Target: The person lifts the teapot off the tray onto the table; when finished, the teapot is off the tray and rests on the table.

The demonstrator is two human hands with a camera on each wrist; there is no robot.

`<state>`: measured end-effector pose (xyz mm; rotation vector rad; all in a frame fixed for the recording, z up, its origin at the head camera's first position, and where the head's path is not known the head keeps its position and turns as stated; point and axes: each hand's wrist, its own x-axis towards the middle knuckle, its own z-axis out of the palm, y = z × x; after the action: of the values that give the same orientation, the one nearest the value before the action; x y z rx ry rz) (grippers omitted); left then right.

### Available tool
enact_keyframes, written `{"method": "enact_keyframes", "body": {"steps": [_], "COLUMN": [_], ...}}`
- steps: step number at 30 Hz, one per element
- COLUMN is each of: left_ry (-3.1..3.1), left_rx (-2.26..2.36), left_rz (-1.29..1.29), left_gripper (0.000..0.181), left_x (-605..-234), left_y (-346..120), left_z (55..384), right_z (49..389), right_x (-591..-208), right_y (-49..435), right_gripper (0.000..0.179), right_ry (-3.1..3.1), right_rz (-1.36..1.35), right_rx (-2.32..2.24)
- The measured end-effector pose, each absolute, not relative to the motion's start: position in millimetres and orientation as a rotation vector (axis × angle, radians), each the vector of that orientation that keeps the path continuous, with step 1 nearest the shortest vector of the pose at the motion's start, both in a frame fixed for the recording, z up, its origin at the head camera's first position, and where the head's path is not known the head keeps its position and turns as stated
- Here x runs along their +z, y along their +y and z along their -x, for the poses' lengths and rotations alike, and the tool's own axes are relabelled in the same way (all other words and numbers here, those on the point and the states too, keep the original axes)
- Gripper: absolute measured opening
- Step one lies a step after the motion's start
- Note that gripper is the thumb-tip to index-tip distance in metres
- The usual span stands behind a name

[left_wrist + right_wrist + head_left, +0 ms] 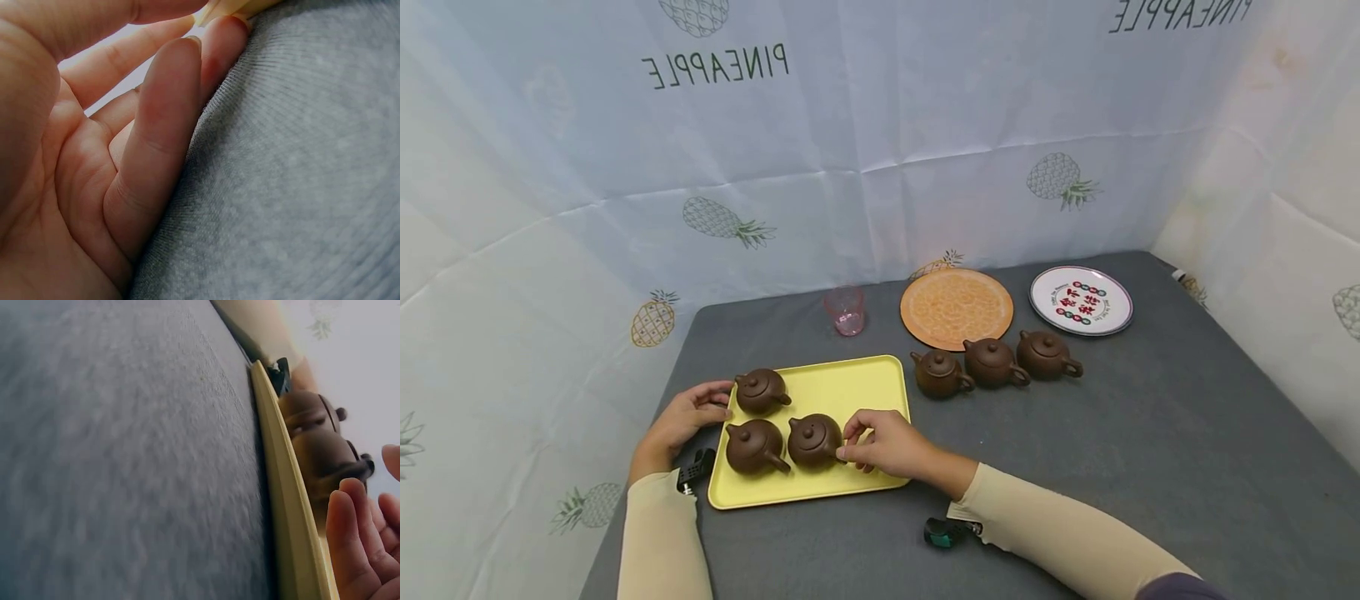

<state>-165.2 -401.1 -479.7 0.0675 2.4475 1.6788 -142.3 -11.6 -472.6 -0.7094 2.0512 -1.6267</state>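
Note:
Three brown teapots stand on a yellow tray [850, 383]: one at the back left [762, 392], one at the front left [752, 447], and a front middle teapot [814, 442]. My left hand [685, 417] touches the tray's left edge with extended fingertips; the left wrist view shows these fingers [165, 94] at a bit of yellow rim. Beside the front middle teapot's handle is my right hand [887, 446], its fingers loosely bent. In the right wrist view, the thumb [392, 461] and fingers stay apart, with nothing held between them.
Right of the tray, three more brown teapots [991, 363] stand in a row. Behind them lie a round orange mat [957, 308] and a white plate with red print [1081, 300]. A pink glass [847, 312] stands behind the tray. Patterned curtains [880, 200] surround the grey table [1112, 467].

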Motion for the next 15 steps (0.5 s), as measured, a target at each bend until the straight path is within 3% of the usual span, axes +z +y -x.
{"method": "enact_keyframes", "body": {"steps": [15], "left_ry": [2.453], "left_rx": [1.678], "left_rz": [-0.059], "left_gripper": [0.059], "left_x": [-482.9], "left_y": [-403.6], "left_z": [165.7], "right_z": [143.1], "right_x": [-483.3], "right_y": [-26.9], "right_gripper": [0.012], "right_ry": [2.054], "right_rz": [0.672], "right_rx": [-1.659]}}
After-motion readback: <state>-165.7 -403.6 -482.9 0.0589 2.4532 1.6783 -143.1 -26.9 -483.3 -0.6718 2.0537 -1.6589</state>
